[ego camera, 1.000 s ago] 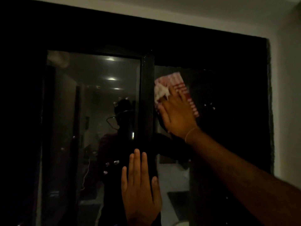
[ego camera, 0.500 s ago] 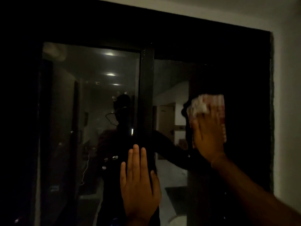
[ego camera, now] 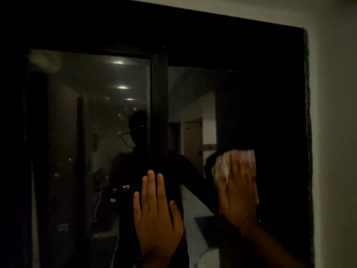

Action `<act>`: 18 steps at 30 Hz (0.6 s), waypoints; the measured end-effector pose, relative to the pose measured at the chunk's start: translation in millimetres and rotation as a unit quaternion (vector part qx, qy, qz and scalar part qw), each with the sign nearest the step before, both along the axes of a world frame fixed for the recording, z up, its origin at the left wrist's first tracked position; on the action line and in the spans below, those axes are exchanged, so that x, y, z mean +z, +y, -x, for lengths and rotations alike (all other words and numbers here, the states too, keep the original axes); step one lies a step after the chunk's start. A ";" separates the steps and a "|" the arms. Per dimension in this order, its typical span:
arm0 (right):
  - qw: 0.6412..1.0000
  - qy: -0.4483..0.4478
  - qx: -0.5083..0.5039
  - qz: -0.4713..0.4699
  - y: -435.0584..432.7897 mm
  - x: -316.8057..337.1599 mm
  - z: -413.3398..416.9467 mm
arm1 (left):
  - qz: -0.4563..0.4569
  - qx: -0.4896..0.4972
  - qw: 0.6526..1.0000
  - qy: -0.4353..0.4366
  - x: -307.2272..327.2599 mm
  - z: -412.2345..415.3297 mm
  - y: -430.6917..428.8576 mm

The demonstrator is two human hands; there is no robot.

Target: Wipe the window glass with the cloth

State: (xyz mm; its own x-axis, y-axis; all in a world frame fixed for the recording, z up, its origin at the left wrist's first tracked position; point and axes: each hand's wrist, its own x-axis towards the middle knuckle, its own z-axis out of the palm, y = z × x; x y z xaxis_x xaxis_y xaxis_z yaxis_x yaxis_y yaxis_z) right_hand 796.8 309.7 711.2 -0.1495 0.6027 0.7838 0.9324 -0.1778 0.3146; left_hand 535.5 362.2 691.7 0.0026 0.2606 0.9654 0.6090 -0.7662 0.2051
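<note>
The cloth (ego camera: 223, 168) is pressed flat against the right pane of the glass (ego camera: 193, 97) by the right hand (ego camera: 238, 190), whose fingers are laid out straight over it rather than curled round it. A second ago the cloth was held high on this pane, just beside the post (ego camera: 159, 113). Half a second ago it had been carried right and down, and now it is found lower still, near the dark right part of the pane. A downward stroke is thus judged to be under way. The upper part of the right pane has been passed over and the lower part is left to do. The left pane (ego camera: 87, 122) is not seen to be touched by the cloth in any picture.

The left hand (ego camera: 157, 215) has not been moved. It is spread open, fingers straight and close together, flat against the lower post, apparently as a brace.

Much is lost to the dim light. The right hand is blurred by its motion, and most of the cloth is hidden beneath it, only a pale edge with reddish stripes being shown above and to the left of the fingers. The right side of the pane is nearly black, so its border with the frame (ego camera: 286, 93) cannot be fixed. Smears or clean patches cannot be told apart from the room's reflections. The window's bottom edge is cut off.
</note>
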 end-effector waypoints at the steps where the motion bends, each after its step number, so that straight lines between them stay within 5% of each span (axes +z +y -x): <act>1: 0.990 0.000 0.011 -0.143 -42.9 89.9 54.6 | 0.004 0.000 1.000 0.005 1.3 0.1 -0.1; 3: 0.963 0.090 -0.045 -0.249 -51.2 140.2 59.0 | 0.010 -0.002 1.000 0.008 1.8 1.1 -2.2; 10: 0.957 0.104 -0.044 -0.269 -23.0 269.7 81.5 | 0.020 -0.011 1.000 0.013 1.1 5.5 -6.6; 14: 0.988 -0.057 0.018 -0.145 -4.6 175.1 112.1 | 0.013 -0.028 0.999 0.009 0.8 6.6 -8.3; 18: 0.992 -0.114 0.039 -0.023 -32.3 -4.2 103.0 | 0.012 -0.029 0.999 0.011 -0.3 7.8 -6.9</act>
